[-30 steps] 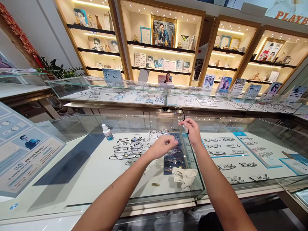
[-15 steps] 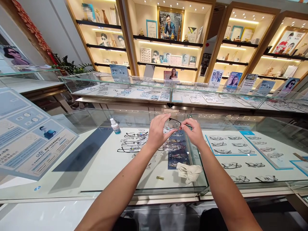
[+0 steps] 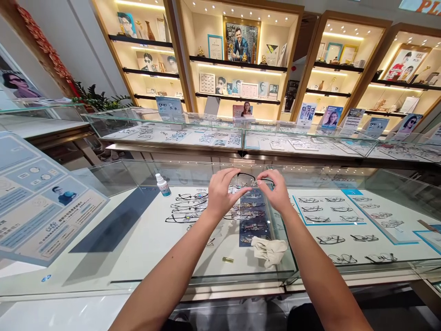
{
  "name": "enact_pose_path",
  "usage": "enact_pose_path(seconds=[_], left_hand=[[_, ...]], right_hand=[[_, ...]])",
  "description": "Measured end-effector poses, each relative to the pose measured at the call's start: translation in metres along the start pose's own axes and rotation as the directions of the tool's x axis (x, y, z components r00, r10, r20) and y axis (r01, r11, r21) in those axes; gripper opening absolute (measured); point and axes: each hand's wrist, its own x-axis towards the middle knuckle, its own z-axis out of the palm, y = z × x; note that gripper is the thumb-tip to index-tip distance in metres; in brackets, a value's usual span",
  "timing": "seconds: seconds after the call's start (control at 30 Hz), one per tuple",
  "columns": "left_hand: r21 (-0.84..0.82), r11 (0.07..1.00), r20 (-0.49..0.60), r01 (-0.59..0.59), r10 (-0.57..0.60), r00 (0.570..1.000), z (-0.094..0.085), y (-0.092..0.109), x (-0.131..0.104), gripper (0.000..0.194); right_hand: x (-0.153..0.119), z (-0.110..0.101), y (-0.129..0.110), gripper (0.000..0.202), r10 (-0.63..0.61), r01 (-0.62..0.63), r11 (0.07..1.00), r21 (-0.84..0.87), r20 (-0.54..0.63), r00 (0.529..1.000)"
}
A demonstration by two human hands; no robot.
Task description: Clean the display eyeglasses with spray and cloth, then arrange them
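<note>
A pair of dark-rimmed eyeglasses (image 3: 246,174) is held up above the glass counter between both hands. My left hand (image 3: 222,191) grips its left side, fingers and thumb curved round the edge. At the right side, my right hand (image 3: 275,188) pinches the frame near the hinge, and a dark temple shows by its fingers. Below and to the left, several eyeglasses (image 3: 189,205) lie in rows, partly covered by my left forearm. More frames rest on a dark blue display sheet (image 3: 245,239). A crumpled beige cloth (image 3: 269,251) lies nearer me.
A white spray bottle (image 3: 162,185) stands left of the rows. A small gold-coloured piece (image 3: 228,259) lies near the counter's front. A large blue leaflet (image 3: 44,197) leans at the left. Framed trays of glasses (image 3: 329,209) sit at the right, and glass showcases (image 3: 206,138) stand behind.
The view has tilted up slightly, so the scene sits a little lower. Both hands still hold the eyeglasses, which have turned slightly.
</note>
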Motion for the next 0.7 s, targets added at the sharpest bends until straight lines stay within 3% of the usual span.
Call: enact_pose_path(seconds=[0.13,0.23,0.5,0.7], left_hand=[[-0.023,0.994,-0.148,0.105,-0.108,0.983,-0.003,0.001,0.002,0.059],[-0.035,0.988,-0.221,0.152,-0.156,0.963,-0.004,0.0,0.003,0.06],[-0.038,0.978,-0.265,0.206,-0.208,0.941,-0.005,0.0,0.003,0.064],[-0.027,0.984,-0.316,0.174,-0.173,0.933,-0.008,0.006,0.004,0.067]], right_hand=[[-0.003,0.002,-0.002,0.053,-0.036,0.023,0.998,-0.064,-0.204,0.978],[-0.005,0.006,-0.001,0.074,-0.041,0.025,0.997,-0.073,-0.226,0.973],[-0.009,0.016,-0.004,0.054,0.001,-0.005,1.0,-0.014,-0.247,0.969],[-0.012,0.017,-0.011,0.05,-0.02,0.029,0.999,0.026,-0.29,0.957]])
